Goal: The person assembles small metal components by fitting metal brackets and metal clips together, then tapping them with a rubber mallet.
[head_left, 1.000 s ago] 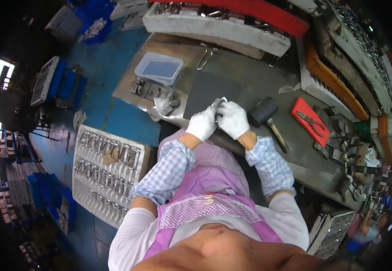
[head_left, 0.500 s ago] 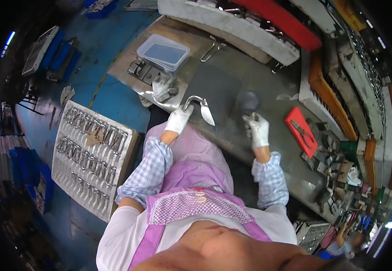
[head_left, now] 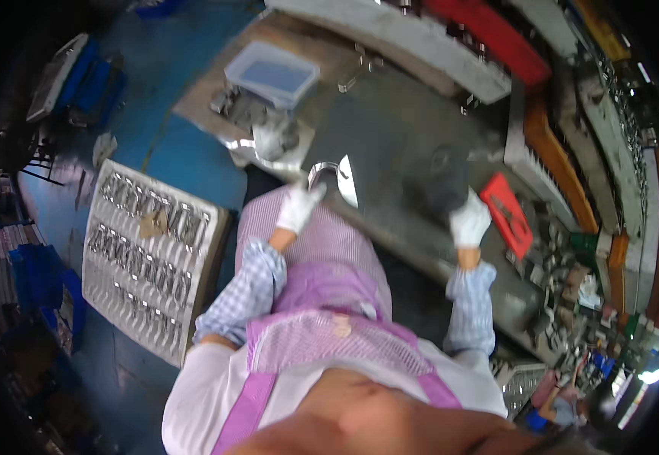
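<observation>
My left hand point(head_left: 299, 207), in a white glove, is closed around the bent handle of a shiny metal blade piece point(head_left: 346, 182). Its broad, pointed blade lies over the near edge of the dark bench surface. My right hand point(head_left: 470, 220), gloved too, is closed on a dark round-headed tool point(head_left: 446, 182), smeared by motion; its exact kind cannot be made out. That tool is right of the blade piece and apart from it. Beyond my left hand, a crumpled grey-white glove point(head_left: 275, 136) lies on the bench corner beside a metal block fixture point(head_left: 242, 108).
On the bench point(head_left: 390, 114) stand a clear plastic box point(head_left: 272, 72) and a bent metal rod point(head_left: 356, 76). Pliers lie on a red tray point(head_left: 505, 214) to the right. At left, a pale rack point(head_left: 147, 262) holds rows of metal pieces. White and red bins line the far side.
My right hand and the dark tool have moved right, toward the red tray. The blade piece in my left hand has turned a little, its blade standing more upright in the picture.
</observation>
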A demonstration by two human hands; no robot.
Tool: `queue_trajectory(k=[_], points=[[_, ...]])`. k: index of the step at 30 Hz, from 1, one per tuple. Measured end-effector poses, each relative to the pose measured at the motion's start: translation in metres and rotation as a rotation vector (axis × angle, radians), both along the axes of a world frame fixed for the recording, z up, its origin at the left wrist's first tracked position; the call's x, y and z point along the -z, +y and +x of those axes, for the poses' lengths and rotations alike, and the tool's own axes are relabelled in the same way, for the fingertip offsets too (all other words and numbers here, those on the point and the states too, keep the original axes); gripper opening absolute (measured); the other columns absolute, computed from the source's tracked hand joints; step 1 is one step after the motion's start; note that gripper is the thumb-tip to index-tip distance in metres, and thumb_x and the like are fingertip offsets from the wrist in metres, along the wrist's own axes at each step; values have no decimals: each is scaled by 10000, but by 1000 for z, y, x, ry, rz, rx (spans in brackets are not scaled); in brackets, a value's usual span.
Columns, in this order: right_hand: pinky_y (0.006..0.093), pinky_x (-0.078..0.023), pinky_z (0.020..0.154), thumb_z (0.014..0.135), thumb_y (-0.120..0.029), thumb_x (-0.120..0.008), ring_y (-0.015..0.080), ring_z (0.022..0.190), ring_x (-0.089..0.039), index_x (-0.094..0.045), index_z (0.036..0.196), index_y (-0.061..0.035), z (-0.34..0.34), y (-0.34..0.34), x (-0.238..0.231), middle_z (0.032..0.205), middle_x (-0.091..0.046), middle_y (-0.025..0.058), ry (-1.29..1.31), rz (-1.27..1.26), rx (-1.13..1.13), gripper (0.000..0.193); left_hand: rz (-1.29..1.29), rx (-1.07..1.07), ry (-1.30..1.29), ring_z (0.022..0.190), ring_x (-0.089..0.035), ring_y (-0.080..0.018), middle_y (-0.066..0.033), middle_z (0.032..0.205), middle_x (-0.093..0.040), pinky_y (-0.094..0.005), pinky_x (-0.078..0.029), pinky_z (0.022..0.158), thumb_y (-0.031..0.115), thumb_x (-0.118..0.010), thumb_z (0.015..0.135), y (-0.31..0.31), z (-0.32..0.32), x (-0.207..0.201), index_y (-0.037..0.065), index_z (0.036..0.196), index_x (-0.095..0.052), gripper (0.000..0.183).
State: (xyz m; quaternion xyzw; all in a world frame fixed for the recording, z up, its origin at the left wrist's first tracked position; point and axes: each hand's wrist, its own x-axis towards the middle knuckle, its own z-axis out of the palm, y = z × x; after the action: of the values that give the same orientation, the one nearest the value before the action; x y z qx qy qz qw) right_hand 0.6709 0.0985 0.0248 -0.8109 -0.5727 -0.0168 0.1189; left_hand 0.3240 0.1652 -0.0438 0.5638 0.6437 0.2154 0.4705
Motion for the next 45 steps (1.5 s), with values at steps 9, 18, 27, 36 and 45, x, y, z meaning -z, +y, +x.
queue_trajectory(k=[9, 18, 27, 36, 45], points=[[416, -486, 647, 778, -299, -703, 262, 759, -634, -550, 1240, -94, -185, 56, 58, 755, -609, 89, -145, 105, -254, 528, -94, 121, -596, 760, -563, -105, -47, 915, -630, -258, -477, 689, 159, -650, 930, -15, -20, -29, -39, 1150, -579, 304], [372, -561, 657, 879, -139, -595, 345, 713, -689, -585, 1261, -81, -209, 9, 3, 759, -682, 172, 1322, 97, -265, 387, -174, -385, -951, 622, -508, -57, 9, 743, -595, -213, -394, 553, 269, -565, 954, -43, -10, -12, -13, 943, -682, 306], [281, -479, 550, 846, -71, -615, 124, 577, -585, -551, 1338, -75, -235, -7, -29, 640, -600, 68, 1174, -43, -209, 496, 41, -434, -821, 669, -518, -46, -6, 785, -625, -219, -421, 593, 191, -536, 958, -60, -6, -18, -19, 911, -688, 262], [278, -508, 586, 803, -40, -625, 73, 579, -590, -590, 1309, -106, -230, -1, -29, 642, -637, 73, 1353, -160, -203, 511, 303, -367, -627, 594, -510, -43, -5, 687, -602, -227, -393, 519, 212, -576, 931, -53, -2, -18, -6, 852, -699, 263], [408, -545, 699, 882, -301, -610, 330, 781, -689, -661, 1173, -89, -211, 91, 19, 902, -714, 161, 97, -57, -141, 363, -306, -388, -847, 457, -560, -151, -67, 598, -586, -288, -455, 400, 422, -578, 961, -40, -97, -23, -22, 883, -662, 458]])
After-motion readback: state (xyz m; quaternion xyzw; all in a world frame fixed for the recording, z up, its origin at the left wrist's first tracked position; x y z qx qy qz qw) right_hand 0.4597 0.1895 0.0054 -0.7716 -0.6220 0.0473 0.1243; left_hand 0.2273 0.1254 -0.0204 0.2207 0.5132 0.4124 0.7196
